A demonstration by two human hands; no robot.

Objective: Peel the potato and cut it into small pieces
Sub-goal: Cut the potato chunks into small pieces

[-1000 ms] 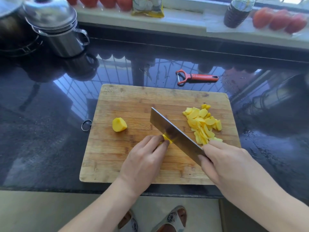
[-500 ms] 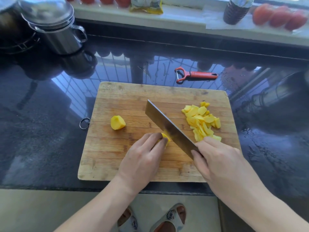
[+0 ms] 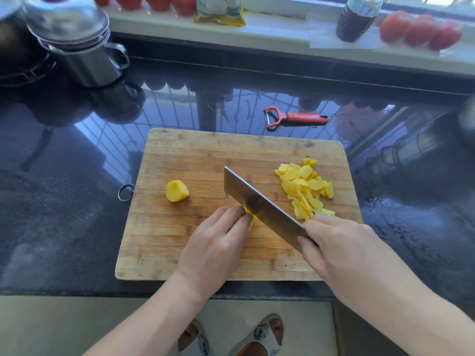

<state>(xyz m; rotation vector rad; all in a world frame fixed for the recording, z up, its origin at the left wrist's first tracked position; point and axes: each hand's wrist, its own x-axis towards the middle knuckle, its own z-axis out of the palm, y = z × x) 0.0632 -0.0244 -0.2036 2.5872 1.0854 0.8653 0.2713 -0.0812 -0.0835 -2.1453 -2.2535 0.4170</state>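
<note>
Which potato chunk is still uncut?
Find the wooden board on the dark counter. On its left side, near the metal ring, sits a lone yellow chunk. Unlike the slice pile at right, it is thick, whole and untouched by both hands.

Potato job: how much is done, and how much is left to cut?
Done: peeling, it seems; every piece shows bare yellow flesh, the peeler lies off the board, and a pile of slices sits on its right side. In hand: left hand holds a small piece against the knife gripped by the right hand. Left: that piece and the chunk.
</note>
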